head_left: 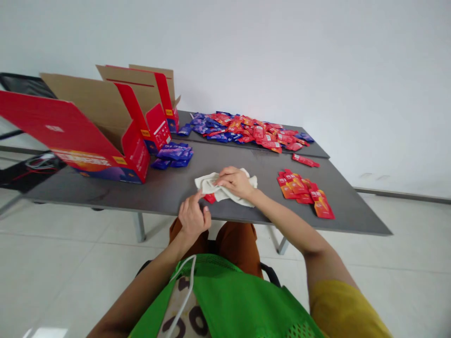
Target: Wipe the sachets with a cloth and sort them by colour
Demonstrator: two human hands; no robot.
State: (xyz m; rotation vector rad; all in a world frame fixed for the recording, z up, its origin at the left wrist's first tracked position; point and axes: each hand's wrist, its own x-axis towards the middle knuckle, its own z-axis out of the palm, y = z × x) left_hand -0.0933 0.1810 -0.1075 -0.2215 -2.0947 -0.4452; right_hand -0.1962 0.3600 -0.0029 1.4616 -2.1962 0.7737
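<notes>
My right hand (234, 181) is closed on a crumpled white cloth (244, 201) and presses it down near the table's front edge. A red packet (210, 198) peeks out from under the cloth; most of it is covered. My left hand (194, 216) is at the front edge, just left of the cloth. Its index finger reaches out to the cloth's edge beside the packet, while the other fingers are loosely bent. To the right lies a small group of red and orange packets (298, 185). On the left is a small stack of purple-blue packets (175, 155).
Open red cardboard boxes (132, 150) stand along the left of the grey table (169, 190), flaps raised. A large heap of red and blue packets (243, 127) spreads along the back. One red packet (305, 160) lies apart at the right. Behind is a white wall (282, 56).
</notes>
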